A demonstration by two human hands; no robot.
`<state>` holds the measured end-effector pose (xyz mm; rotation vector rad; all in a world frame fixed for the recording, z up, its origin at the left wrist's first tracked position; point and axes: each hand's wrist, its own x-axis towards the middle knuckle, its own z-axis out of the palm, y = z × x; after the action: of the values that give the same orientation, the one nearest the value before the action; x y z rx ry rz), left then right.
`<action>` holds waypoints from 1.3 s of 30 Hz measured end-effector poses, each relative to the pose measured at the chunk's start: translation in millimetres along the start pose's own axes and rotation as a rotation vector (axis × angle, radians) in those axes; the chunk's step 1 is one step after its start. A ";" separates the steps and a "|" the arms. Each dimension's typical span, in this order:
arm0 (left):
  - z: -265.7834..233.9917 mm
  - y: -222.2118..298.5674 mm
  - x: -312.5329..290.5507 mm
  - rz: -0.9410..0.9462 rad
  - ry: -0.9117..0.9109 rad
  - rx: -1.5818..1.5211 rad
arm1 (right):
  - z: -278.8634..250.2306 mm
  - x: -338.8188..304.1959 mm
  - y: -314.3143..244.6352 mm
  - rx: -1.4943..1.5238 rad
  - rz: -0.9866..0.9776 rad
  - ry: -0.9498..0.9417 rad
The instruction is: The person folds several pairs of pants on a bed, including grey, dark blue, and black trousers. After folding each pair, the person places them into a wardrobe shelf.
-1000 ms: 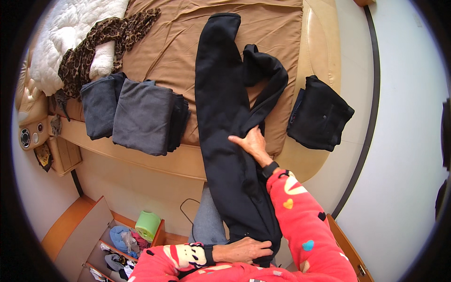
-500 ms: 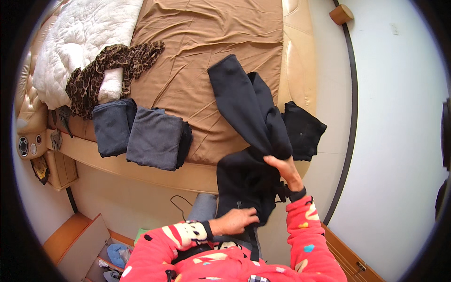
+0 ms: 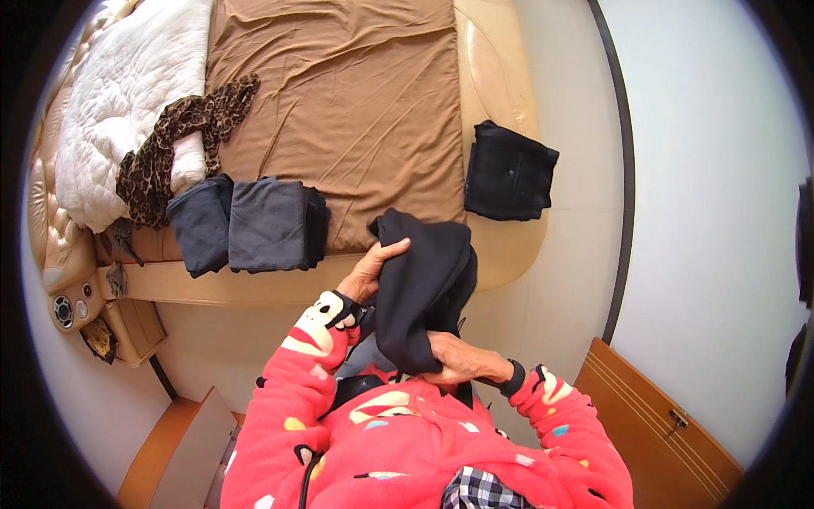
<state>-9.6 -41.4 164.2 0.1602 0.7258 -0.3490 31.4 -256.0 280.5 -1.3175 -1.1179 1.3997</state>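
Black trousers (image 3: pixel 424 280), bunched and partly folded over, hang between my hands in front of my body, their far end at the edge of the bed. My left hand (image 3: pixel 377 265) grips them on the left side, thumb on top of the cloth. Closer to me, my right hand (image 3: pixel 462 360) is closed round their near end; some of its fingers are hidden by fabric. Folded grey clothes (image 3: pixel 267 225) lie on the bed beyond my left hand, beside a folded dark blue-grey garment (image 3: pixel 197 231). A folded black garment (image 3: pixel 510 174) rests on the bed's right corner.
The bed has a brown sheet (image 3: pixel 339 110) and a padded cream frame (image 3: pixel 500 76). A white quilt (image 3: pixel 127 110) and a leopard-print cloth (image 3: pixel 161 161) lie at its left. Wooden panels (image 3: pixel 653 416) stand low at the right; a white wall (image 3: pixel 704 170) rises beyond.
The trousers were drawn off the bed toward me and gathered up. My left hand went up to their left side; my right hand came down to the near end. The view shifted.
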 end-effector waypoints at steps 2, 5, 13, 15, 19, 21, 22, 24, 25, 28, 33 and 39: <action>28.7 1.4 -5.7 0.120 -0.061 0.228 | -3.0 -15.6 1.4 0.002 -0.024 -0.007; 71.9 1.8 -39.6 0.271 -0.050 0.467 | -19.6 -39.5 5.4 0.090 0.074 -0.127; 182.2 -37.7 -144.0 0.523 -0.149 1.031 | -99.1 -101.4 -21.3 0.866 -0.175 0.278; 210.6 -50.3 -156.3 0.581 -0.274 1.268 | -111.1 -103.7 -42.7 0.931 -0.291 0.249; 251.7 -80.6 -166.7 0.409 -0.298 1.397 | -109.9 -98.2 -65.8 0.774 -0.184 0.240; 258.2 -101.4 -169.8 0.538 -0.289 1.326 | -105.5 -99.7 -66.8 0.818 -0.134 0.242; 256.6 -108.9 -170.7 0.487 -0.204 1.293 | -104.2 -102.9 -66.3 0.824 -0.088 0.192; 245.1 -122.5 -165.1 0.441 -0.138 1.201 | -107.5 -111.5 -66.8 0.320 -0.251 0.577; 234.7 -128.2 -160.2 0.591 -0.142 1.151 | -112.6 -119.2 -69.5 -0.111 -0.507 0.727; 193.5 -137.7 -132.6 0.941 -0.103 1.416 | -124.5 -137.1 -90.4 -0.183 -0.594 0.951; 123.8 -141.3 -82.0 0.512 -0.022 2.032 | -120.5 -178.1 -162.9 -0.807 -0.723 1.183; 109.5 -115.3 -58.2 0.468 -0.181 2.030 | -112.4 -200.3 -259.4 -0.670 -0.892 1.299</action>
<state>-24.3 -162.5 281.6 2.1350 -0.1215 -0.5171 157.9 -395.5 571.4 -1.4411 -0.9624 -0.5584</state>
